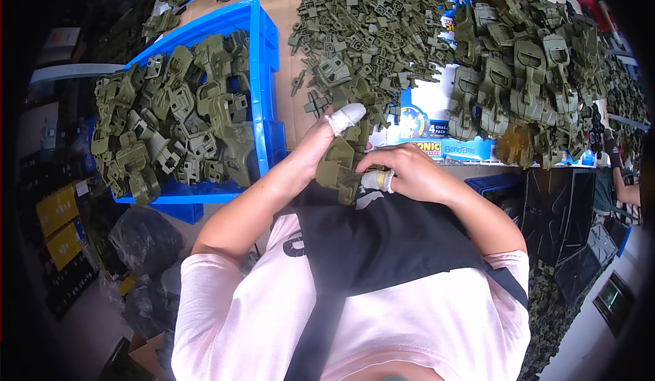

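An olive-green moulded plastic vehicle-body part (337, 165) is held in front of my black apron, above the near edge of the table. My left hand (318, 145) grips its left side, with the white-wrapped thumb (346, 117) lying across its upper end. From the other side, my right hand (409, 170) is closed on the lower part, its index finger bent against it and its white-wrapped thumb (377, 181) below. The fingers partly cover the piece, so I cannot tell whether a smaller part is pinched there. Just beyond my hands lies a heap of small olive-green plastic parts (372, 29).
A blue plastic crate (266, 74) full of larger olive-green parts stands at left. More large olive-green parts (529, 74) are piled at right, partly over a printed blue-and-white sheet (423, 108). Dark plastic bags (144, 239) sit below the crate. Another person's arm (624, 188) shows far right.
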### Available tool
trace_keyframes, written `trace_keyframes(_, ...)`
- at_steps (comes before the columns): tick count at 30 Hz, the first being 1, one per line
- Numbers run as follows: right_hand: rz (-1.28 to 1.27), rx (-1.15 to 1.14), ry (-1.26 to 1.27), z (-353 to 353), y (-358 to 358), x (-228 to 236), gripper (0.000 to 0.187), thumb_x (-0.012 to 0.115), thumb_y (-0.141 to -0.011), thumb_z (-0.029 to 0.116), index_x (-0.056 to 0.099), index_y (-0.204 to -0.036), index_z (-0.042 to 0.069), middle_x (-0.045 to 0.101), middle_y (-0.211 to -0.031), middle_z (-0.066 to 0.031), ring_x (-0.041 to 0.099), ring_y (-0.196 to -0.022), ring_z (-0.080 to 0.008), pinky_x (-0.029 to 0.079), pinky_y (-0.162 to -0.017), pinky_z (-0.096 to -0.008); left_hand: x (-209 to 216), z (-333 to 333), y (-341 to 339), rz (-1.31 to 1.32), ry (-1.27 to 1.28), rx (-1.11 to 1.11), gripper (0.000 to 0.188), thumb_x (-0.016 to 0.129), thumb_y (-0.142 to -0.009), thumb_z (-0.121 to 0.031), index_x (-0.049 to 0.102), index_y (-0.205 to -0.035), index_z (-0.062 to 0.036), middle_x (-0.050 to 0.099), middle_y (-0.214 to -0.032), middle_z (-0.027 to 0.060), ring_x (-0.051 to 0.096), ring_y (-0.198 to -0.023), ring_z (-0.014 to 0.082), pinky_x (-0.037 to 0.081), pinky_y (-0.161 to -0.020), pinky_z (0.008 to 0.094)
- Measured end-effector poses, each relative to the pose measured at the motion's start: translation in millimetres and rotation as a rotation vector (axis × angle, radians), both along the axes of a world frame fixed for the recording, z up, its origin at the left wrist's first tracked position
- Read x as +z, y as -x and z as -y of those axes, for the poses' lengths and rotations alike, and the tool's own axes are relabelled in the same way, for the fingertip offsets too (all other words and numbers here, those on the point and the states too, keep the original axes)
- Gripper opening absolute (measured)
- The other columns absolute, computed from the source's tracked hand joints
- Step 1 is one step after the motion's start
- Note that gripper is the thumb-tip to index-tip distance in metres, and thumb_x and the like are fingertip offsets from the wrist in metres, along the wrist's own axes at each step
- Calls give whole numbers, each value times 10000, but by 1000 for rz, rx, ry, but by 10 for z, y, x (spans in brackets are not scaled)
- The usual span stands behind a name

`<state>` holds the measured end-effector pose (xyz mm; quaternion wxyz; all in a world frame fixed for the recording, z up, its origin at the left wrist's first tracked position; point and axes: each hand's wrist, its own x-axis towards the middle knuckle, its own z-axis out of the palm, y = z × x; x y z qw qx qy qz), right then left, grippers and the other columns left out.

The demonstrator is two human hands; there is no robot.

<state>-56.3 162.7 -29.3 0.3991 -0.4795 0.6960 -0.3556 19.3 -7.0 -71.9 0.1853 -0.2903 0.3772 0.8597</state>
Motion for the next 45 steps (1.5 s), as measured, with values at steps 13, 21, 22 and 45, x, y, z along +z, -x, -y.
trace_keyframes(13,-95,120,39,33,-147,-215,349,521,-663,-66,579,-988,49,608,-922,-138,590,-880,-339,476,-764,-412,-106,-35,-131,129,-77,180,372,599,-857,-246,453,-1160,-86,593,-970,106,641,-759,203,554,-616,322)
trace_keyframes(21,-644,-305,-202,260,87,-910,824,702,-663,96,304,-1380,169,454,-1143,-234,463,-1041,-388,398,-901,-402,-180,577,-247,-123,49,480,425,421,-929,-415,490,-1166,-69,606,-1015,133,613,-909,239,524,-771,383)
trace_keyframes(22,-579,-282,-231,279,75,-1160,894,670,-622,21,263,-1400,192,425,-1122,-260,442,-1033,-420,391,-904,-414,-206,618,-243,-120,93,486,458,395,-932,-438,497,-1166,-59,604,-1030,134,606,-937,252,515,-801,398)
trace_keyframes(45,1195,-536,222,160,-141,-452,669,632,-829,193,286,-1389,69,404,-1310,-81,448,-1110,-163,384,-915,-283,-190,169,1,-442,308,504,767,652,-794,-129,176,-1393,-181,410,-1285,87,477,-1134,215,429,-937,381)
